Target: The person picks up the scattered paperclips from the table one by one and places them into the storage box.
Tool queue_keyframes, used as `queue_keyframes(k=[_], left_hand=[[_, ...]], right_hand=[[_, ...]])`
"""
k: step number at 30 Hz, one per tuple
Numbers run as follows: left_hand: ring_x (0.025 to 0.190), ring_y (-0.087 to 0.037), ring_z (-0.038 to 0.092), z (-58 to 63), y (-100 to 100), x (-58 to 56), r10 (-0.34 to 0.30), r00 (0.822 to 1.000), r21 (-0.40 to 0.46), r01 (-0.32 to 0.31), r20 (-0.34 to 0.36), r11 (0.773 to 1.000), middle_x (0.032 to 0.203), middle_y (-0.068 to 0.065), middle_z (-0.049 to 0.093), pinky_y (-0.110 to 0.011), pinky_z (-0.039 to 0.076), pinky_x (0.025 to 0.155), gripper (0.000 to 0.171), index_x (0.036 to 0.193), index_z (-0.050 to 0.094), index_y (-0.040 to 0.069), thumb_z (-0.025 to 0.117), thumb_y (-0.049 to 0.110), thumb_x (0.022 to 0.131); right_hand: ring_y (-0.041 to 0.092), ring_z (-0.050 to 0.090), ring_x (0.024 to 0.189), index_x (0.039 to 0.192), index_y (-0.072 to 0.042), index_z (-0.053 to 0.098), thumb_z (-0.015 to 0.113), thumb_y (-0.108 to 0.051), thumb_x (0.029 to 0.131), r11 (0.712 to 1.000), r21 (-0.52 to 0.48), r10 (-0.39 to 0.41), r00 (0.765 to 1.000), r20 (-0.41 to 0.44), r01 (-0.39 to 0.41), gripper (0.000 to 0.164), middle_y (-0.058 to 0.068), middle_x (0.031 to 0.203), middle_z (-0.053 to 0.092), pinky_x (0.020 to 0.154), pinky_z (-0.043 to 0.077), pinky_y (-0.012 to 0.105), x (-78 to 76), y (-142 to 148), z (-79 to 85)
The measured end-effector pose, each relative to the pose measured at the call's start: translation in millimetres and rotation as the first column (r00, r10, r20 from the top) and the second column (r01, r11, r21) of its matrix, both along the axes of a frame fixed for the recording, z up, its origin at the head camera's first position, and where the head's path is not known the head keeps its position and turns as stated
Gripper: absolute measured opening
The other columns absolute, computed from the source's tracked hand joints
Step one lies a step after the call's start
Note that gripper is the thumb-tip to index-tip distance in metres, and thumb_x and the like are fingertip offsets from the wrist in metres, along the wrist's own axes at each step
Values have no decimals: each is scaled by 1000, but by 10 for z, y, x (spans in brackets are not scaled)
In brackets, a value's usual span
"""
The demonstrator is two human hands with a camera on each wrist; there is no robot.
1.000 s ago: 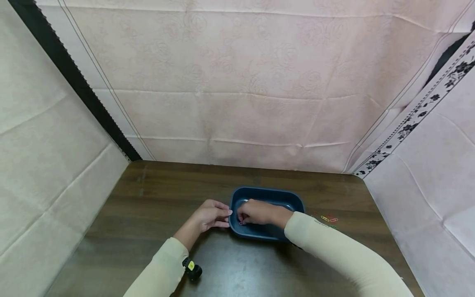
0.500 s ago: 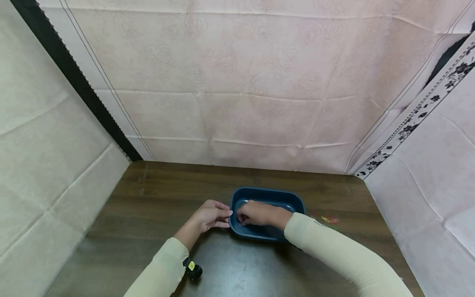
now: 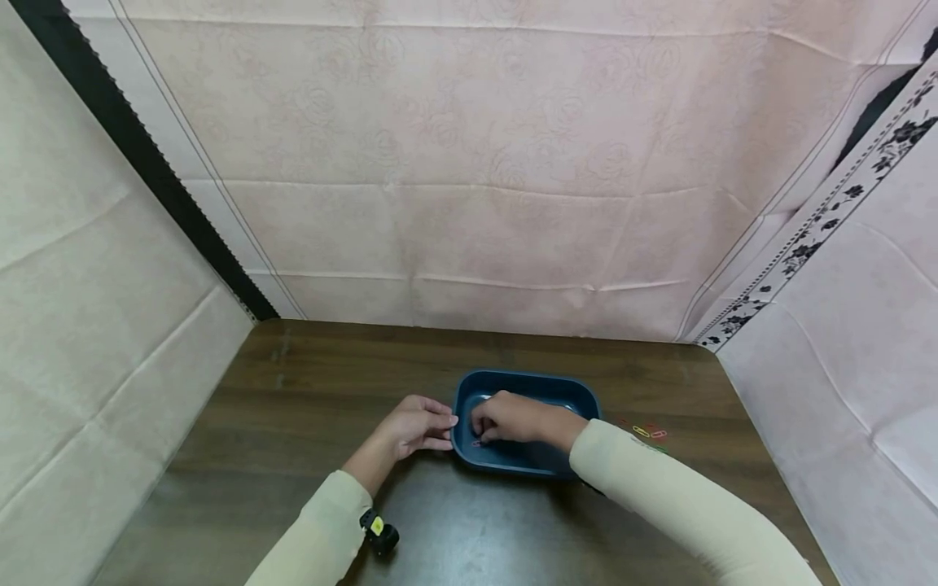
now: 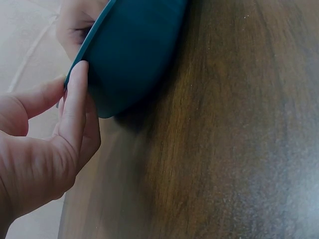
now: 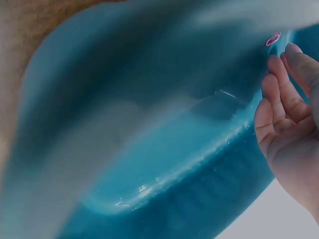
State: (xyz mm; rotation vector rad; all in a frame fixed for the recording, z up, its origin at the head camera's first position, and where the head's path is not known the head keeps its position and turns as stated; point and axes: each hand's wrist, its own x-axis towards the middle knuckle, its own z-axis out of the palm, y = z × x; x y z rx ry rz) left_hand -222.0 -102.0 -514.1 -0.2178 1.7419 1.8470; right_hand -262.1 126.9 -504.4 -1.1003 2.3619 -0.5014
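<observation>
A dark blue tray (image 3: 531, 375) lies on the table. My left hand (image 3: 414, 426) pinches its left rim, the thumb inside and the fingers against the outer wall, as the left wrist view shows. Inside the tray my right hand (image 3: 513, 417) is low over the left end, its fingers loosely bent. Just past its fingertips, on the tray bottom, lies a small pink paper clip (image 5: 272, 40). The right wrist view shows a slight gap between that clip and the fingers, with nothing visible in the hand.
Right of the tray, a yellow paper clip (image 3: 641, 431) and a red paper clip (image 3: 659, 434) lie on the brown wooden table (image 3: 352, 358). Green clips there are partly hidden by the right sleeve (image 3: 659, 488). Pale patterned cloth (image 3: 469, 203) hangs behind and at both sides.
My right hand has drawn back slightly to the right, away from the pink paper clip, which now shows more plainly at the tray's left end. My left hand keeps its hold on the rim.
</observation>
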Motion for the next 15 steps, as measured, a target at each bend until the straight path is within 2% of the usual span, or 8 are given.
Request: queue_keyframes(k=[8,15], left_hand=[[79,-18,71,8,-5,7,-5,1000,0,5,-10,1000,105,-22,69,-37,66,79,32,125,59,-9,69,7,99],[79,-19,71,-22,-9,-2,-8,1000,-2,8,-21,1000,105,-23,69,-37,66,79,31,124,60,-9,69,7,99]], right_hand=[[0,63,85,108,-18,72,71,-18,100,999,-39,-28,999,25,29,8,-12,97,69,78,57,16,29,52,14],[0,64,89,110,-15,72,71,-16,99,996,-73,-53,998,37,55,11,-3,103,72,81,57,16,78,108,60]])
